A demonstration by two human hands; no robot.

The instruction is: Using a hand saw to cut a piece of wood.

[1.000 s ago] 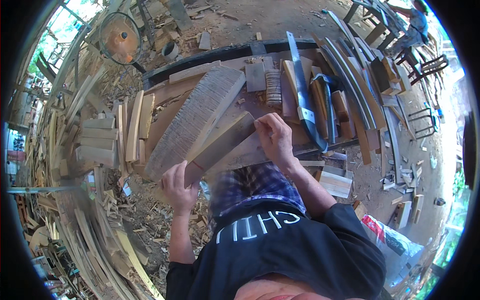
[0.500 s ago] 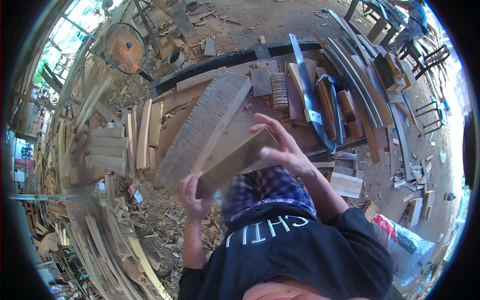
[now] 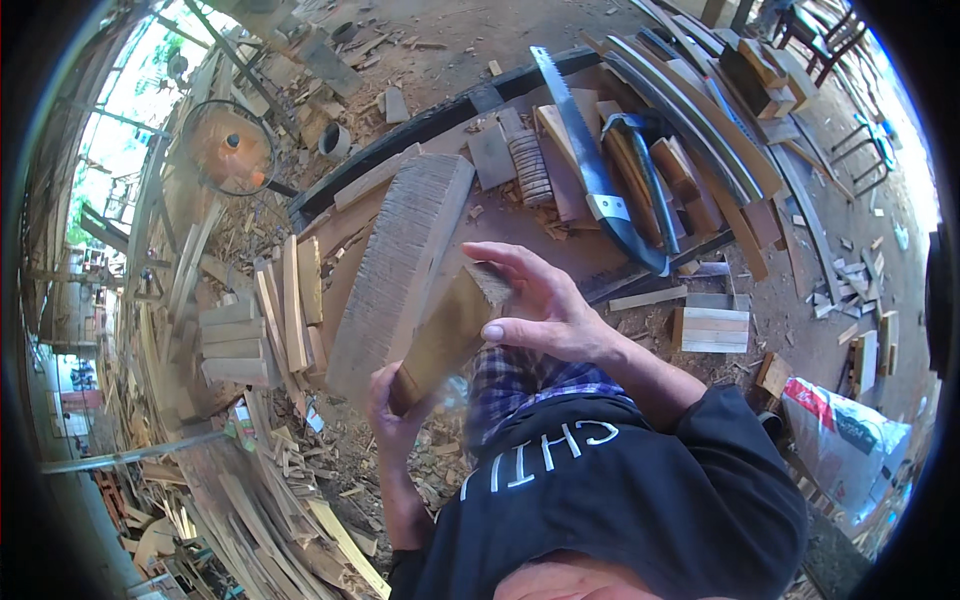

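A narrow wooden block [image 3: 440, 335] is held at a slant above the front of the workbench. My left hand [image 3: 398, 405] grips its lower end. My right hand [image 3: 535, 310] is closed around the upper end, thumb on the face and fingers reaching over the far edge. Behind it lies a long, grey, rough-scored board [image 3: 400, 250]. A hand saw [image 3: 606, 203] with a long toothed blade rests to the right, beside a dark-handled hammer [image 3: 652, 197] and several wood strips.
The workbench's dark back rail [image 3: 350, 160] crosses behind. A round fan [image 3: 230, 145] stands far left. Curved strips [image 3: 690, 110] extend past the bench's right end, toward chairs [image 3: 830, 40]. Loose lumber [image 3: 250, 510] crowds the left, and a plastic sack [image 3: 845, 445] lies at lower right.
The block has turned steeper and come toward me. My right hand's fingers have moved from a pinch at its tip to a wider hold around the end. The view has swung slightly.
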